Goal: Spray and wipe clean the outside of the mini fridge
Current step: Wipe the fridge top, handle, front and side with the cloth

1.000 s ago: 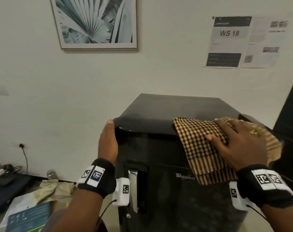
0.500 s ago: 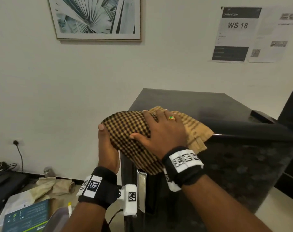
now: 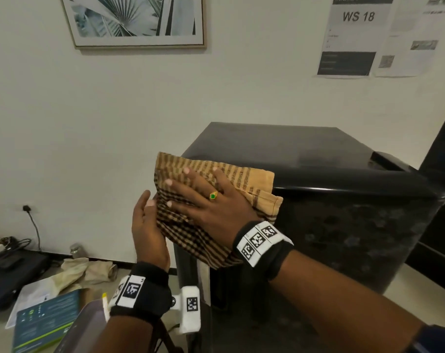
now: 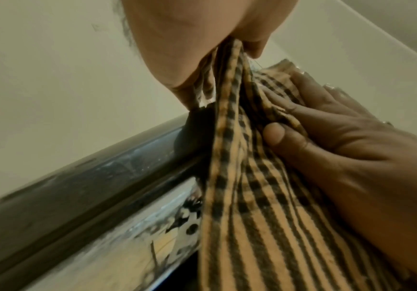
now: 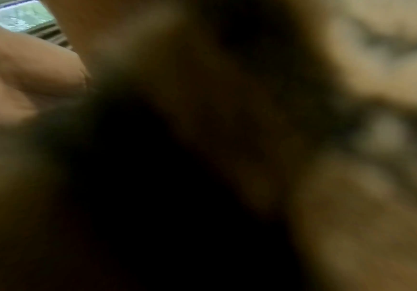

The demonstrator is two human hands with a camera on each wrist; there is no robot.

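Black mini fridge (image 3: pixel 305 154) takes up most of the shot. The tan checked cloth (image 3: pixel 252 177) is draped over its top front-left corner and hangs a bit down the front. Right hand (image 3: pixel 211 207) lies flat on the cloth, fingers spread, pressing down. Left hand (image 3: pixel 147 235) pinches the cloth's left edge right beside that corner. Green-stone ring (image 3: pixel 213 195) sits on a right finger.

Black wristbands (image 3: pixel 277 261) carry white coded tags (image 3: pixel 257 240); the right hand (image 3: pixel 208 208) wears a gold, green-stoned ring (image 3: pixel 213 195).
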